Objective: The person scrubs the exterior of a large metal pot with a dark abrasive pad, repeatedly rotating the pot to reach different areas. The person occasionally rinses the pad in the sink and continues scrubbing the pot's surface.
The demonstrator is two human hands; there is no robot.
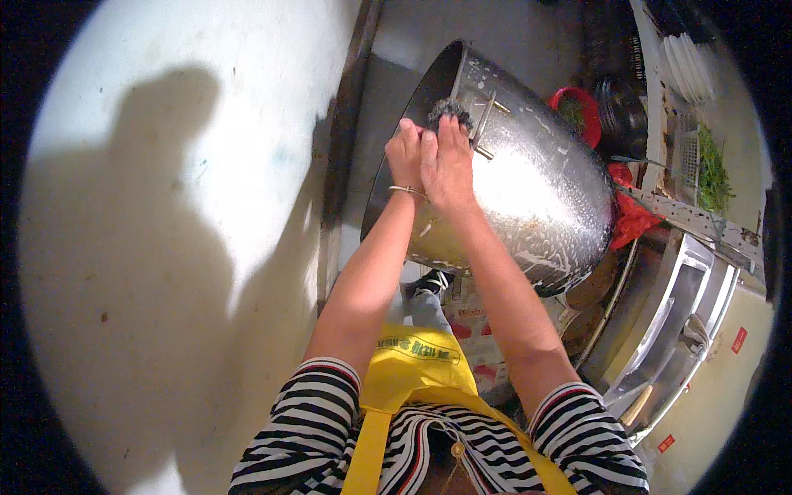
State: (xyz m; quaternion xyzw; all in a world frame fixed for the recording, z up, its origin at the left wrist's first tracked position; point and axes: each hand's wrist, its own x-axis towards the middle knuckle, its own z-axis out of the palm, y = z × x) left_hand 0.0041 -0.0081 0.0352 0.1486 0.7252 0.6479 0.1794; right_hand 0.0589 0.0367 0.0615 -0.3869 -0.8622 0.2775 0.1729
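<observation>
A large metal stockpot (526, 179) lies tipped on its side in front of me, its mouth to the left and whitish suds streaked over its outer wall. Under the fingers of my right hand (450, 161) is a dark steel-wool scrubber (450, 113), pressed against the wall near the rim. The pot's loop handle (484, 120) stands just right of those fingers. My left hand (405, 154) is against my right one at the rim. Its fingers are partly hidden, so whether they grip the rim or the scrubber cannot be told.
A pale wall (266, 154) rises on the left. Beyond the pot are a red basin (578, 114) with greens and a red plastic bag (634, 216). The shelf at right holds white plates (687, 68) and leafy greens (711, 170). Lower right stands a metal unit (668, 346).
</observation>
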